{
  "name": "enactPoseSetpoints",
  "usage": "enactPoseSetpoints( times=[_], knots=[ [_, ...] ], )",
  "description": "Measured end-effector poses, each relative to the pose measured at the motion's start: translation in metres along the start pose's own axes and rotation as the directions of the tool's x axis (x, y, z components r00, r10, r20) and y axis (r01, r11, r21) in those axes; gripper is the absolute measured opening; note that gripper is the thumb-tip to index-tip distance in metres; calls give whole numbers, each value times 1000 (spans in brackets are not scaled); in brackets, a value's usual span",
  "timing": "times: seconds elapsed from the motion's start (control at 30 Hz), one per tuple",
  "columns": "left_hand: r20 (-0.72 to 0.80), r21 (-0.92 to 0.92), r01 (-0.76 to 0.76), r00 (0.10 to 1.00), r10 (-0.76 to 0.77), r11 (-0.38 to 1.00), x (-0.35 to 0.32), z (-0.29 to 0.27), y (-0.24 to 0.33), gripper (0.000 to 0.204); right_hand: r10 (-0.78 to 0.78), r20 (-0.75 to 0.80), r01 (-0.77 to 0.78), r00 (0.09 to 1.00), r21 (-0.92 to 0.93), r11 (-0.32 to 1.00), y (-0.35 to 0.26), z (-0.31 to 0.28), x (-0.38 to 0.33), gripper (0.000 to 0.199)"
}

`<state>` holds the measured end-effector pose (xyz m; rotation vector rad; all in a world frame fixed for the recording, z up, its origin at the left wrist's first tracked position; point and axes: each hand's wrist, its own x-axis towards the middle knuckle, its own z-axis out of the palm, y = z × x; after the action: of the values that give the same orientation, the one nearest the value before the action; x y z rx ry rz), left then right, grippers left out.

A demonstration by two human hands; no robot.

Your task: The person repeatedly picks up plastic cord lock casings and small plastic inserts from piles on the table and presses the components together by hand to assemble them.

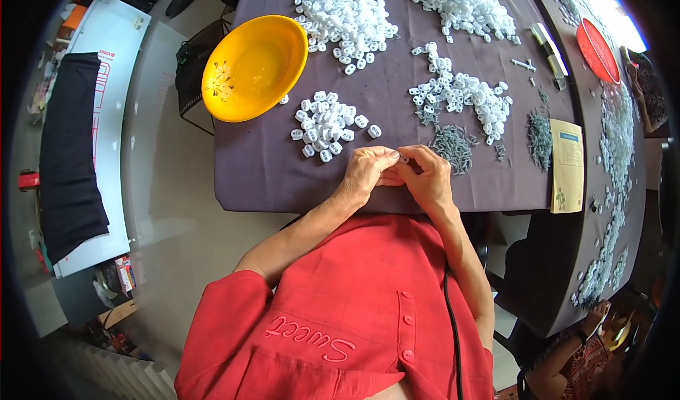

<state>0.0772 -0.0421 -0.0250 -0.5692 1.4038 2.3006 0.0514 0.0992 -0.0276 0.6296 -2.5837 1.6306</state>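
Observation:
At the table's near edge, my left hand [370, 173] and my right hand [429, 179] meet with fingertips pinched together. Between them a small white plastic piece [404, 159] shows in part; my fingers cover the rest. Just left of my left hand lies a small heap of rounded white plastic pieces with dark holes [326, 122]. Beyond my right hand is a pile of thin grey parts, perhaps springs or pins [453, 148]. Behind that pile, more white pieces [464, 94] lie scattered.
A yellow bowl [262, 67] stands at the table's left edge. Large white heaps [345, 21] [464, 7] lie farther back. To the right are another grey pile [540, 139], a tan booklet [567, 170] and a red basket [597, 52]. Another person's arm [572, 354] shows at lower right.

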Motion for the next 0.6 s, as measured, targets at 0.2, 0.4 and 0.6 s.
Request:
enactPoseSetpoints(
  times=[0.2,0.4,0.6],
  knots=[
    [-45,2,-4,999,4,1000,-1,5,-2,22,44,39,-46,998,44,998,-1,-6,-1,21],
    [-39,90,-35,998,39,995,1,7,-8,21,-33,-17,35,999,129,991,4,-8,-7,20],
    [-73,223,-54,995,72,973,0,10,-5,21,-122,-26,124,992,109,986,2,-12,-7,17]
  ],
)
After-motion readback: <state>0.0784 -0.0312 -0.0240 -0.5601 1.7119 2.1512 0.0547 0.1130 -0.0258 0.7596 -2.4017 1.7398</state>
